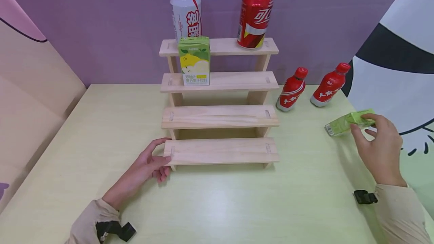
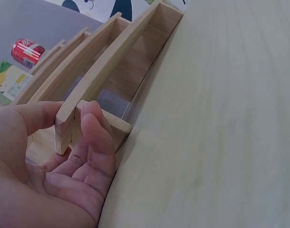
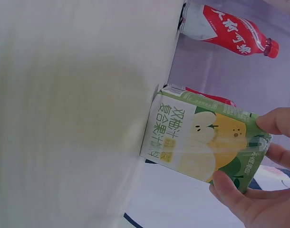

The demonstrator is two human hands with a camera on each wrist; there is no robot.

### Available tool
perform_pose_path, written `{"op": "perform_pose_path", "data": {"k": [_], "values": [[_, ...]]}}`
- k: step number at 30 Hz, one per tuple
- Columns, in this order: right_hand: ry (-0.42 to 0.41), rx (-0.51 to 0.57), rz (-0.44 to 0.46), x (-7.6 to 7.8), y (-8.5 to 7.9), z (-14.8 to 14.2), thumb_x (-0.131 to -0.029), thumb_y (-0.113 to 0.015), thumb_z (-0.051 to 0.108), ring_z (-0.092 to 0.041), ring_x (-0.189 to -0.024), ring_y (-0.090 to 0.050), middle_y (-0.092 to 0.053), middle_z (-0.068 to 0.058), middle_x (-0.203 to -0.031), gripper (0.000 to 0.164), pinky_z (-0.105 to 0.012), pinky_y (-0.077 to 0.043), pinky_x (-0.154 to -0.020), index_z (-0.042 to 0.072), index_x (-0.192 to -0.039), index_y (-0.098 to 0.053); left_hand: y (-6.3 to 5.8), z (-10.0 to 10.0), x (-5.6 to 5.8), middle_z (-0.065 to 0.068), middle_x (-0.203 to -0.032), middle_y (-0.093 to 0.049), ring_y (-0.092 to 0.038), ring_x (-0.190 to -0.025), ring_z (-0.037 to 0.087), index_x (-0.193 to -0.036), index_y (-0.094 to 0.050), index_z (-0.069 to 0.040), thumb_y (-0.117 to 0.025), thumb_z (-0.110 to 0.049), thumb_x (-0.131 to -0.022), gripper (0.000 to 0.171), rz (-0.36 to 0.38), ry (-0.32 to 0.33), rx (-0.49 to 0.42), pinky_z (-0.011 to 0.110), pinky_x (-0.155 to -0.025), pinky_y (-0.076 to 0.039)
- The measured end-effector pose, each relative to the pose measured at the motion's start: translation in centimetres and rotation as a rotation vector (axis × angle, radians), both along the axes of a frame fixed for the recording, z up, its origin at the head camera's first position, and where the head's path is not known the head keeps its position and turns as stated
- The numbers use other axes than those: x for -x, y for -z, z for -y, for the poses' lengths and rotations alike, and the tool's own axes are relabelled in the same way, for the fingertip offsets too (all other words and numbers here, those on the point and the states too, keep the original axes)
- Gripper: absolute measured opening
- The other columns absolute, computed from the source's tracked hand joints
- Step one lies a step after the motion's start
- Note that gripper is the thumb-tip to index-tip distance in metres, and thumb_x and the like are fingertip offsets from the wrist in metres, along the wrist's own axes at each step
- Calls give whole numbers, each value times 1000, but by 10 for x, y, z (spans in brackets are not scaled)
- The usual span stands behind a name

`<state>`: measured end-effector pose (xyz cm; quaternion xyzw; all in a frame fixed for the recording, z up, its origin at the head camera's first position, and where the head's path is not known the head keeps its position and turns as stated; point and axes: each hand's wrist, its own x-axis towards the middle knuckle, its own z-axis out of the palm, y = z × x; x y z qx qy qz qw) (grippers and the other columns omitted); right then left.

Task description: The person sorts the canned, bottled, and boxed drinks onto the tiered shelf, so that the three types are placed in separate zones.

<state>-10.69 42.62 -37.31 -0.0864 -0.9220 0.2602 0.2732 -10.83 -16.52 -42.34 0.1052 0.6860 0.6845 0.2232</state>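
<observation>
On the right, my right hand (image 1: 383, 148) pinches the upper end of a green juice carton (image 1: 345, 124) between thumb and fingers. The carton leans at a slant, its lower end at or just above the table; contact is unclear. Its yellow fruit print shows in the right wrist view, on the same juice carton (image 3: 197, 135). At the left end of the lowest step, my left hand (image 1: 150, 165) grips the wooden tiered stand (image 1: 220, 151). In the left wrist view, fingers (image 2: 97, 128) lie around the board's end. A second juice carton (image 1: 194, 63) stands upright on the second-highest step, left side.
On the top step stand a white can (image 1: 186, 14) at left and a red cola can (image 1: 255, 18) at right. Two small red-capped cola bottles, a nearer one (image 1: 291, 89) and another bottle (image 1: 330, 85), stand right of the stand. A purple wall (image 1: 129, 22) rises behind.
</observation>
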Motion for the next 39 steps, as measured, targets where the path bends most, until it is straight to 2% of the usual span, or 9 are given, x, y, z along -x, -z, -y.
{"op": "perform_pose_path", "data": {"k": [2, 6, 9, 13, 16, 18, 21, 28, 39], "values": [[-2, -5, -29, 1, 1, 1, -97, -62, 17, -34, -125, -50, -56, -22, -132, 41, 5, -31, -79, -2, -131, -54, 0, 0, 0, 13, -78, -64, -56, -65, 19, -150, -27, -24, -59, -25, -102, 58, -6, -1, -1, 29, -59, -52], [-5, -1, -42, 0, 3, 0, -97, -61, 15, -19, -131, -47, -55, -15, -137, 42, 1, -35, -87, 4, -136, -54, 0, 0, 1, 13, -78, -64, -57, -65, 18, -150, -27, -24, -59, -25, -102, 57, -13, 4, -3, 29, -59, -52], [-18, -6, -72, 0, 5, 0, -96, -62, 13, -10, -132, -46, -55, -13, -138, 43, 1, -36, -87, 7, -138, -55, 1, 2, 0, 13, -78, -64, -57, -64, 19, -149, -27, -24, -59, -25, -102, 57, -10, 4, -5, 29, -59, -52], [-34, -2, -150, 1, 8, 1, -93, -66, 9, 5, -124, -46, -60, -8, -133, 42, 1, -37, -85, 7, -134, -60, 1, 3, 0, 13, -78, -64, -56, -64, 19, -149, -27, -24, -59, -25, -102, 58, -7, 1, -7, 29, -59, -52], [-42, 5, -197, 1, 9, 2, -90, -69, 6, 11, -117, -46, -62, 0, -128, 40, -1, -39, -87, 8, -130, -64, 0, 3, 0, 13, -78, -64, -56, -65, 19, -150, -26, -23, -59, -25, -102, 58, -7, 2, -11, 29, -59, -52], [-36, 9, -212, 1, 10, 2, -89, -71, 6, 12, -113, -46, -63, 4, -126, 39, -3, -39, -91, 8, -128, -66, 0, 2, 0, 13, -79, -64, -57, -65, 18, -150, -26, -23, -59, -25, -102, 58, -8, 3, -9, 29, -59, -52], [-17, 25, -209, -1, 11, 1, -89, -72, 8, 11, -106, -46, -63, 3, -124, 37, -6, -39, -95, 8, -126, -68, 0, 0, 0, 13, -78, -64, -57, -65, 18, -150, -26, -23, -58, -25, -102, 57, -5, 2, -9, 29, -59, -52], [40, 81, -179, -4, 11, 2, -90, -72, 12, 9, -106, -45, -60, 1, -127, 35, -9, -38, -99, 8, -125, -70, 0, -2, -1, 13, -79, -64, -57, -65, 19, -150, -27, -27, -59, -26, -102, 57, 4, -4, 1, 29, -60, -52], [26, 65, -195, -2, 10, 11, -93, -70, 19, 10, -111, -47, -62, -4, -131, 32, -5, -34, -92, 13, -125, -70, -3, 0, -1, 13, -78, -64, -57, -64, 19, -150, -26, -26, -59, -27, -102, 59, 7, -9, 14, 29, -59, -53]]}}
